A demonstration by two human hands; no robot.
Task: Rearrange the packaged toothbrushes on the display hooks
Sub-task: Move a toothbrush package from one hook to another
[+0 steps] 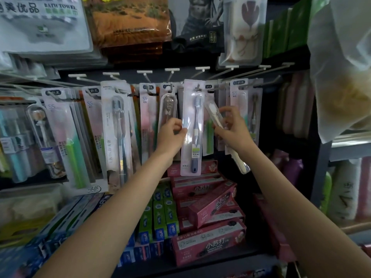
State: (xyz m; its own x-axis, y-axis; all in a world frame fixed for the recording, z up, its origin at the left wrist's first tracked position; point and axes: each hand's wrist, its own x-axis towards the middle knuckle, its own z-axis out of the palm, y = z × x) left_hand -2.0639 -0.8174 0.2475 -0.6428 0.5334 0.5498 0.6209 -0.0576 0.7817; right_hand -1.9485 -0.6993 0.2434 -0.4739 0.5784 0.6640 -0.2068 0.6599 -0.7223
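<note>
Two bare hands reach up to a row of display hooks [170, 76] hung with carded toothbrushes. The left hand [173, 131] pinches the left edge of one pale pink pack holding a grey toothbrush [193, 125]; the pack hangs upright, its top slot at a hook near the middle of the row, though whether it is fully seated on the hook cannot be told. The right hand [232, 128] has its fingers curled round one clear tube case with a white toothbrush [224, 133], held tilted, head end up and to the left, lower end down and to the right, just beside the pink pack and free of any hook.

About nine white hook label tabs show along the upper bar. To the left of the held pack, roughly five front-facing packs hang, among them a tall white pack with a dark brush [117, 127] and a clear capsule case [167, 109]. To the right hangs one more fronting pack [246, 105].

Below the hooks lie stacked boxes: at least five pink toothpaste boxes [208, 245], a block of green boxes [162, 217], and blue boxes [76, 217]. Above hang bagged bath towels [44, 23].
</note>
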